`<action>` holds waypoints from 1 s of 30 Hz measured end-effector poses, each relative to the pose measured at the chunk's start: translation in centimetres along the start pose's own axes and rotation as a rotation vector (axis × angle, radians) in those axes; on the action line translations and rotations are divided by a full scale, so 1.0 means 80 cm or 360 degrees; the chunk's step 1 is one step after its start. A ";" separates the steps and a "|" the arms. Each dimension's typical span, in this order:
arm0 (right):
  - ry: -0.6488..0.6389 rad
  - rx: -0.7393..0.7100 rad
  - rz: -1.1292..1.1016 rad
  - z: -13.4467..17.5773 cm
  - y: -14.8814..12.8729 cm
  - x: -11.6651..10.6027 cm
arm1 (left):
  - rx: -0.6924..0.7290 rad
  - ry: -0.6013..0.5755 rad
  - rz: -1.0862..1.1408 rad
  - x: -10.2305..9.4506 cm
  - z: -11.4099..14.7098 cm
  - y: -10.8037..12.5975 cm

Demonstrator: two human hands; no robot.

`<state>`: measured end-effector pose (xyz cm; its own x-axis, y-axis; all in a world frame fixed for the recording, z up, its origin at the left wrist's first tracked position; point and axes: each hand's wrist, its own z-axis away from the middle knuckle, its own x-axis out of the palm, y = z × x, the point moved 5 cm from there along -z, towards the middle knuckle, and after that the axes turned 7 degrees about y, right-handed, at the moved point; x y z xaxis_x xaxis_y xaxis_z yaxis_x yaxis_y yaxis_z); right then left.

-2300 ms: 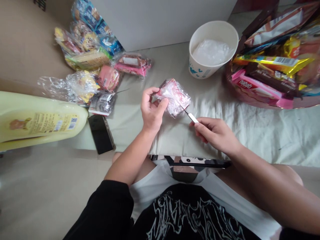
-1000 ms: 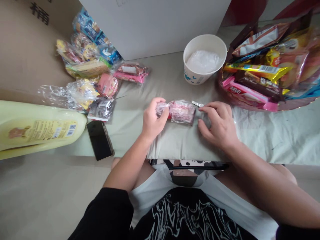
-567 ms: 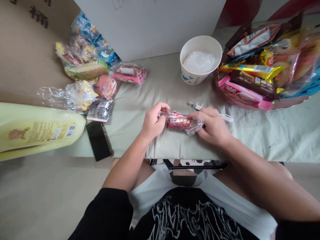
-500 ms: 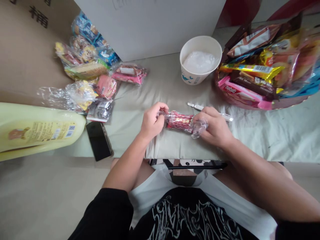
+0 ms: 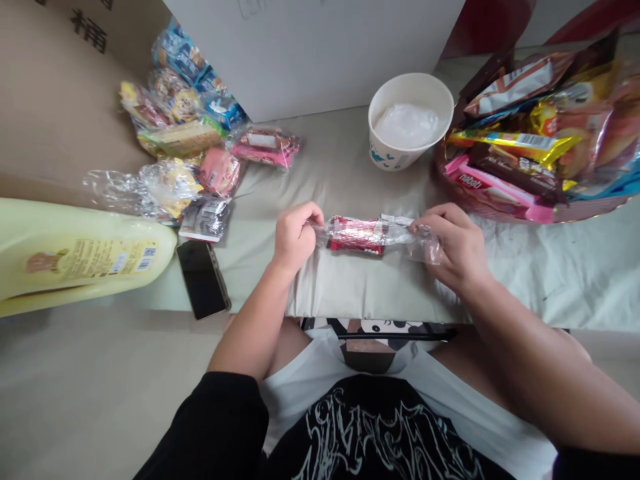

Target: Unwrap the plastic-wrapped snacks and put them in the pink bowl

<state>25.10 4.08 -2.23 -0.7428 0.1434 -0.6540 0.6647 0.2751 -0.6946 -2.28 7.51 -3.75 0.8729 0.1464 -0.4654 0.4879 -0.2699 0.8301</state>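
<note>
A red-wrapped snack (image 5: 357, 235) lies crosswise between my hands, covered in clear plastic wrap (image 5: 399, 233). My left hand (image 5: 295, 235) pinches the gathered plastic at its left end. At the other end, my right hand (image 5: 454, 245) is closed on a crumpled bunch of the same film, a little away from the snack. The film is stretched between the two hands. Behind the plastic and my right fingers, a thin silvery tool (image 5: 395, 219) is mostly hidden.
A paper tub (image 5: 379, 148) with clear plastic inside stands behind. Right of it, a pink basket (image 5: 480, 205) overflows with packaged snacks. Film-wrapped snacks (image 5: 175, 137) pile up at the left by a cardboard box (image 5: 60, 100). A phone (image 5: 203, 280) lies beside a yellow bottle (image 5: 90, 257).
My right hand has moved right, away from the snack, drawing the plastic out longer. The snack now shows a smoother face. My left hand has shifted slightly left.
</note>
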 end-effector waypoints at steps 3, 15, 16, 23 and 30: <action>0.0149 0.0056 -0.0371 0.002 -0.003 -0.008 | 0.0134 0.0047 -0.0087 0.004 0.002 0.001; -0.0093 -0.0315 0.0336 0.009 -0.012 0.019 | 0.0416 -0.0097 -0.0410 0.019 0.010 0.024; -0.0085 -0.0346 0.0349 0.009 -0.013 0.020 | 0.0454 -0.0080 -0.0398 0.018 0.011 0.027; -0.0061 -0.0407 0.0180 0.007 -0.024 0.010 | 0.0709 0.0150 -0.0391 -0.001 0.023 0.058; 0.0090 -0.0528 0.0242 0.010 -0.033 -0.009 | 0.1181 0.0025 -0.0459 -0.002 0.052 0.106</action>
<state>23.93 2.50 -0.15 -0.6468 0.2562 -0.7184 0.7126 0.5387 -0.4495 1.68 1.26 2.08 0.7152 0.3189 -0.6219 0.5693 -0.7820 0.2537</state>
